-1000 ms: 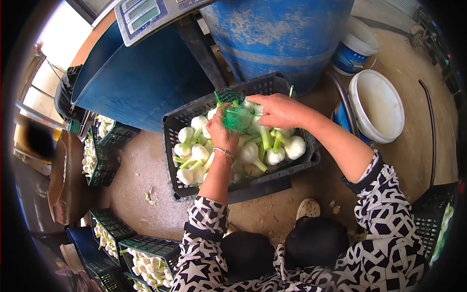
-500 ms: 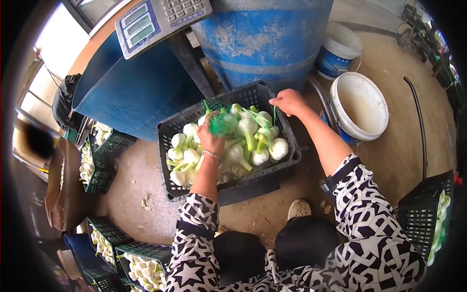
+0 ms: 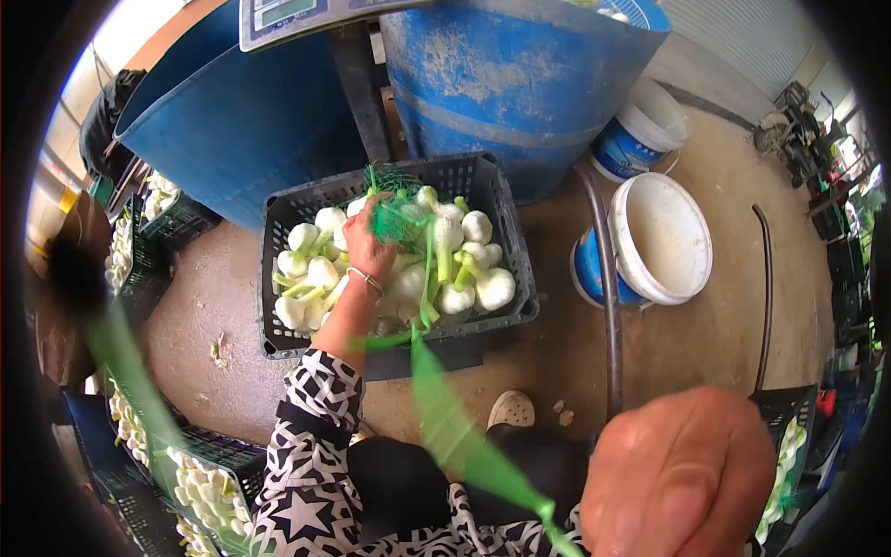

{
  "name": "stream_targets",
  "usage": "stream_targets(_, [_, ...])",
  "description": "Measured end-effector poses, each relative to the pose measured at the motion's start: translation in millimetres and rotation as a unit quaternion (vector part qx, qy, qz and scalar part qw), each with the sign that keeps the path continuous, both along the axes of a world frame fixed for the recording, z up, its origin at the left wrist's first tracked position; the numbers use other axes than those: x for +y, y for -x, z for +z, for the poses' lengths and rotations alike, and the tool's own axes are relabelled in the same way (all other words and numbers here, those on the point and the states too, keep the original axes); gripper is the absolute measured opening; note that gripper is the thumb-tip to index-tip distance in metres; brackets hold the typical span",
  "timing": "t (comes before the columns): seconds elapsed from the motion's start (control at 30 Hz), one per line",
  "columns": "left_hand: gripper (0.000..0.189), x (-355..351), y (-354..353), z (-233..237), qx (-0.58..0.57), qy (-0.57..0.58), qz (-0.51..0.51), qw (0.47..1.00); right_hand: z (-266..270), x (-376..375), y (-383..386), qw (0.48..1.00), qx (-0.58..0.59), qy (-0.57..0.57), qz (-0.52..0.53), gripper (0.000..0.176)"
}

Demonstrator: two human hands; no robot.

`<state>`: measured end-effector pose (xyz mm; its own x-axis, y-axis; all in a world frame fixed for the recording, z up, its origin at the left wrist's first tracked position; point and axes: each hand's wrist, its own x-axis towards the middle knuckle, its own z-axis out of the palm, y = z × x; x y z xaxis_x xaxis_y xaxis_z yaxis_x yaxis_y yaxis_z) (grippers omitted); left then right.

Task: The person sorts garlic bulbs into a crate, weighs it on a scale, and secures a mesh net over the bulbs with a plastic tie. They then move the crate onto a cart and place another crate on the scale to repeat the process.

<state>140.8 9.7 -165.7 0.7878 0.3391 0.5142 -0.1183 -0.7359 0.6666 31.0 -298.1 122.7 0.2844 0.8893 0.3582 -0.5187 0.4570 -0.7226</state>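
Observation:
A black plastic crate (image 3: pixel 518 278) holds many white garlic bulbs (image 3: pixel 495 289) with short green stems. Over the crate, my left hand (image 3: pixel 371 239) is closed on a bunched green mesh bag (image 3: pixel 399 223) lying on the bulbs. A green plastic ribbon (image 3: pixel 455 418) runs from the mesh towards me, twisted along its length. Close to the camera, at the lower right, my right hand (image 3: pixel 687 473) makes a fist at the ribbon's near end; the exact grip point is hidden behind the knuckles.
A scale (image 3: pixel 306 17) stands beyond the crate, near a blue bin (image 3: pixel 251 139) and a blue barrel (image 3: pixel 520 84). White buckets (image 3: pixel 668 237) and a dark metal bar (image 3: pixel 603 278) are at right. More garlic crates (image 3: pixel 209 483) stand lower left.
My right hand has moved from the crate's far right corner back towards me, drawing the green ribbon out long. My left hand stays on the mesh bag. The view has shifted.

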Motion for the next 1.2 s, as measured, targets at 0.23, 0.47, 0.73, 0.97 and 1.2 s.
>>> stream_targets(0.23, [0.037, 4, -4, -3, -0.017, 0.001, -0.019, 1.000, -11, 19, 43, 0.923, -0.090, -0.335, -0.170, 0.023])
stream_targets(0.47, [0.041, 11, -9, -16, -0.017, 0.045, -0.026, 0.999, -43, 22, -16, 0.922, -0.124, -0.347, -0.117, 0.012])
stream_targets(0.73, [0.041, 9, -17, -26, -0.012, 0.107, -0.030, 0.994, -235, 101, -78, 0.509, -0.680, 0.347, -0.398, 0.021])
stream_targets(0.97, [0.030, 15, -22, -23, -0.002, 0.093, -0.030, 0.995, -219, 65, -74, 0.498, -0.716, 0.333, -0.359, 0.011])
stream_targets(1.2, [0.040, 19, -30, 9, 0.177, 0.024, 0.015, 0.984, -241, 87, 15, 0.611, -0.740, 0.234, -0.155, 0.008])
